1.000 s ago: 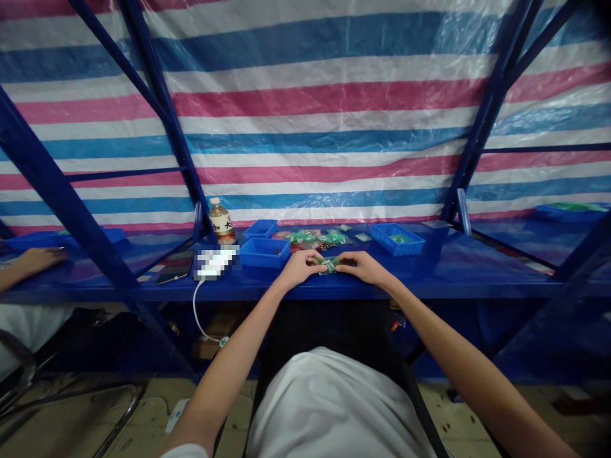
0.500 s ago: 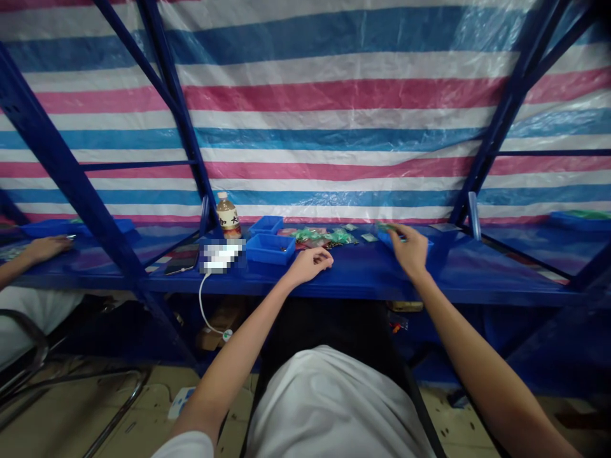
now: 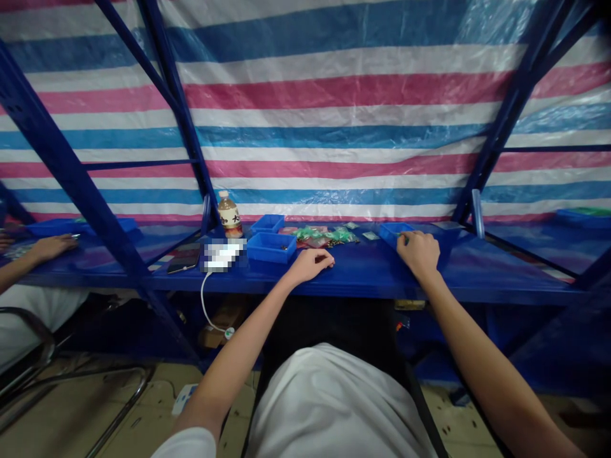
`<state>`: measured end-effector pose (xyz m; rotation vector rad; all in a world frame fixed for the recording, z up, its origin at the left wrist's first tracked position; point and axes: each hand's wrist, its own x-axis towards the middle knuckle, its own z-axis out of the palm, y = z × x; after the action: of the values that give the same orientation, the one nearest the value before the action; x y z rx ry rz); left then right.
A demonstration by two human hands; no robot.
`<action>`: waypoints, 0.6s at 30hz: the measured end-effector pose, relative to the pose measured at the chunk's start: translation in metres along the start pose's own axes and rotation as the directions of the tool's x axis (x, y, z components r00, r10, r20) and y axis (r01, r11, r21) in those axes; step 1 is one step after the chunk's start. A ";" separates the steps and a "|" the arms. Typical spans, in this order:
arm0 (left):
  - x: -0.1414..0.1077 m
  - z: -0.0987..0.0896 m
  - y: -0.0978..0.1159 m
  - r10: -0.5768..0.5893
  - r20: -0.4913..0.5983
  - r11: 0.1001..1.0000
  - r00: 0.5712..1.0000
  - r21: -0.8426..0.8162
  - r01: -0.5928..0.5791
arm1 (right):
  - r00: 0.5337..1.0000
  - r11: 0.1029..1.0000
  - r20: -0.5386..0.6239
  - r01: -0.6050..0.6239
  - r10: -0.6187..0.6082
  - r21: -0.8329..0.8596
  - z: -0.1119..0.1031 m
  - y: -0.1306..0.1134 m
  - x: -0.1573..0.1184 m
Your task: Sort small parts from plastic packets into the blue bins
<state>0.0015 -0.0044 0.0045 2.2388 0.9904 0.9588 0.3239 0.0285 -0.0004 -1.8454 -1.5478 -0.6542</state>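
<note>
- Right hand (image 3: 419,252) has dropped from above the bin to its near edge; left hand (image 3: 310,265) has barely shifted. Hands remain well apart, no longer pressed together as in the first frame.
- Shirt (image 3: 334,407): fills the bottom of the view, nearest the camera; both forearms run up from it to the shelf (image 3: 363,280).
- Left hand: resting on the shelf, fingers loosely curled, nothing visible in them. Nearest things: small bin (image 3: 271,248), just to its left, and green packets (image 3: 324,235), just beyond.
- Right hand: fingertips at the near edge of right bin (image 3: 392,234), beside a green bit (image 3: 403,238). Pinch or mere touch: cannot tell, fingers cover the contact.
- Green bit: ahead of the right hand, far from the left, so right is the nearer hand. Long axis unreadable; too small, partly hidden.
- Packets: heaped between the bins, contents hard to make out.
- Further left: bottle (image 3: 229,215), phone (image 3: 184,264), pixelated white object (image 3: 222,254) with cable (image 3: 203,299).
- Far left: co-worker's hand (image 3: 52,248), on the next bay's shelf, cut off by the frame.
- Behind all: striped tarp (image 3: 334,95).
</note>
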 end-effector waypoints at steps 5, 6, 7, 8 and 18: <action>0.000 0.000 0.000 0.010 -0.011 1.000 1.000 0.006 -0.010 | 1.000 1.000 0.002 0.004 -0.004 -0.026 0.003 -0.003 -0.003; 0.000 0.000 0.000 0.011 -0.013 1.000 1.000 0.007 -0.011 | 1.000 1.000 -0.008 0.007 -0.007 -0.028 0.005 -0.003 -0.003; 0.000 0.000 0.000 0.012 -0.014 1.000 1.000 0.008 -0.011 | 1.000 0.999 -0.018 0.010 -0.010 -0.031 0.006 -0.002 -0.004; 0.000 0.000 0.001 0.011 -0.014 1.000 1.000 0.009 -0.011 | 0.999 0.999 -0.032 0.016 -0.017 -0.034 0.007 -0.001 -0.005; -0.001 0.001 0.003 0.087 -0.184 0.968 0.979 0.248 -0.039 | 0.964 0.932 -0.094 0.266 -0.250 0.245 0.000 -0.037 -0.012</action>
<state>0.0031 -0.0070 0.0060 2.4247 1.1845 1.1560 0.2856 0.0242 -0.0040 -1.4327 -1.7612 -0.5894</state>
